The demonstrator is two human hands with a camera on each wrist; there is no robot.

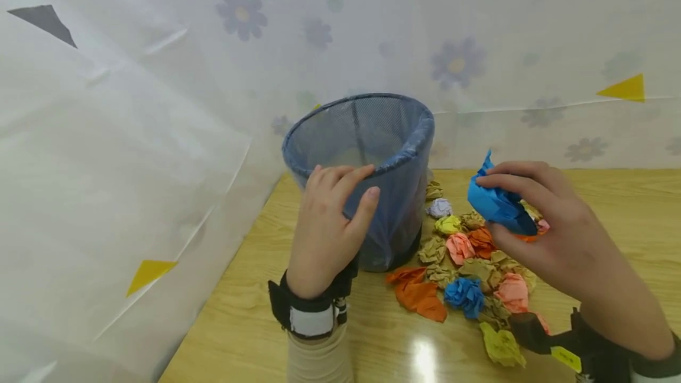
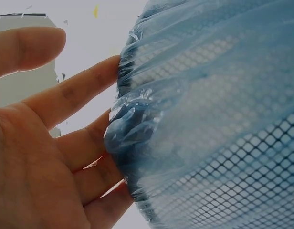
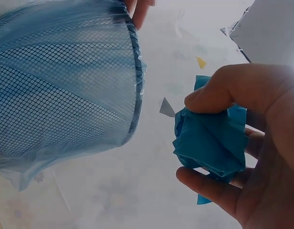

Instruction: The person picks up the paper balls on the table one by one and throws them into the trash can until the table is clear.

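A black mesh bin (image 1: 393,152) lined with a clear blue bag stands at the back of the wooden table. My left hand (image 1: 332,217) rests against its near side, fingers spread over the rim (image 2: 123,119) and thumb on the wall. My right hand (image 1: 532,217) holds a crumpled blue paper (image 1: 497,203) in the air, to the right of the bin and above a heap of paper balls. In the right wrist view the thumb and fingers pinch the blue paper (image 3: 211,140) beside the bin (image 3: 61,81).
Several crumpled paper balls (image 1: 468,259) in orange, pink, tan, yellow, blue and white lie on the table (image 1: 239,324) right of the bin. A flower-printed white sheet (image 1: 479,46) hangs behind and to the left.
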